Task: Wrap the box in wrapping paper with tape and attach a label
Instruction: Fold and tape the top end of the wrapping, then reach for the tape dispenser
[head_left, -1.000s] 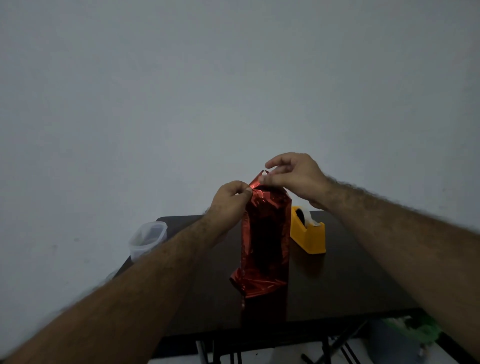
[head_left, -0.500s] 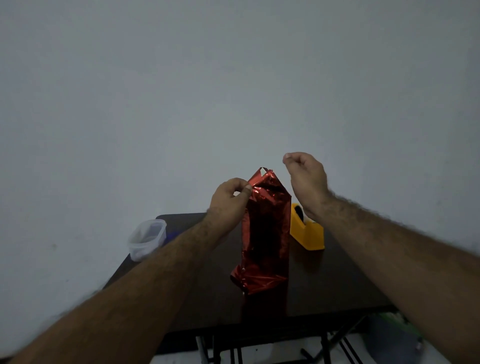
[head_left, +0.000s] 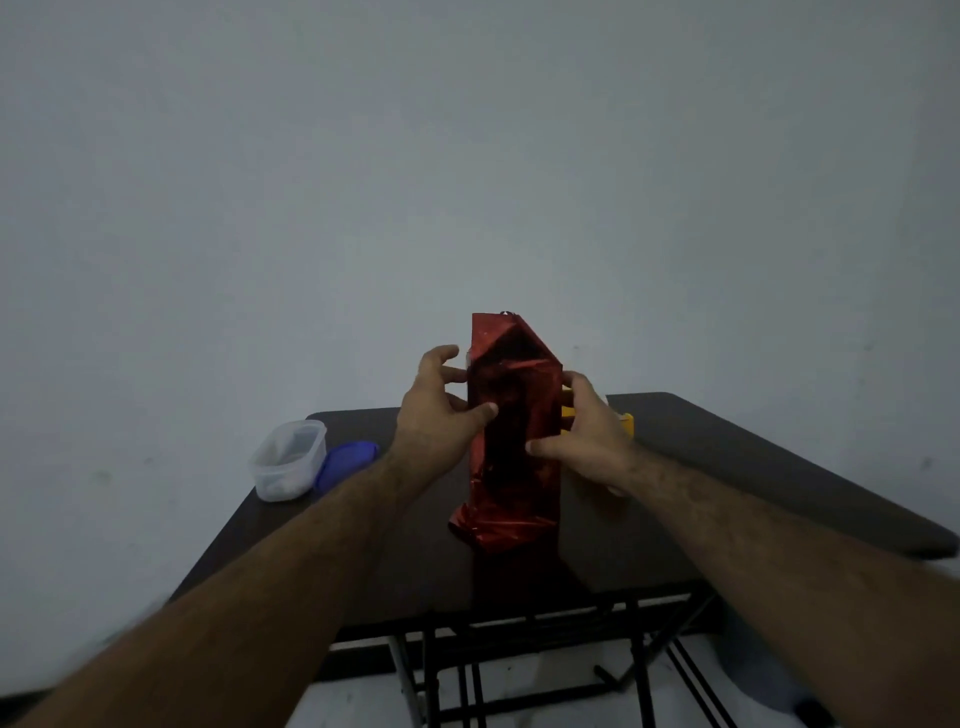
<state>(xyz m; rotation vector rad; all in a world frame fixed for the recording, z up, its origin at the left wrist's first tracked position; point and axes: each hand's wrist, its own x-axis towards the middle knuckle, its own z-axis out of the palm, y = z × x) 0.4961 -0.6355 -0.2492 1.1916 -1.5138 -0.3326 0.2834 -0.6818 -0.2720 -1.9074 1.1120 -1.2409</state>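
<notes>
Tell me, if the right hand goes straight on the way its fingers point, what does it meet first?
The right hand already touches the red wrapped box; its fingers point left, so it would press into that box.

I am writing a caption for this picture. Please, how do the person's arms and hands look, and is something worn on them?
Both forearms are bare and hairy, with no sleeves in view. The left hand and the right hand are bare too: no gloves, and no watch, ring or bracelet that I can see. The light is dim, so small details could be missed.

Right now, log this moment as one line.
stage: wrapping | red-wrapped box upright on table | left hand and right hand grip its sides
</notes>
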